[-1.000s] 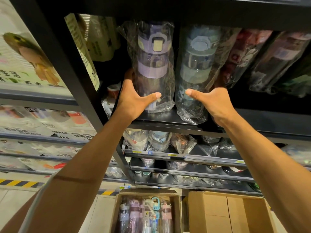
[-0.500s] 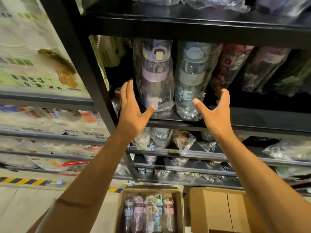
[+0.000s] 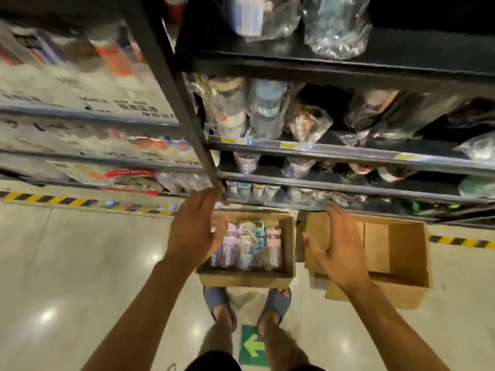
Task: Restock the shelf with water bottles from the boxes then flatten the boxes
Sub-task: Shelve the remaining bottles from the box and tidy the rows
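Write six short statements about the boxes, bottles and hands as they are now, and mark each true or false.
1. The left box holds water bottles. True.
2. The right box is packed with bottles. False: only bare cardboard shows inside it.
3. The left hand grips a bottle. False: it is open and holds nothing.
4. The right hand is open, fingers spread. True.
5. Both boxes stand on a shelf. False: they stand on the floor in front of the shelving.
6. A green arrow sticker lies on the floor by the feet. True.
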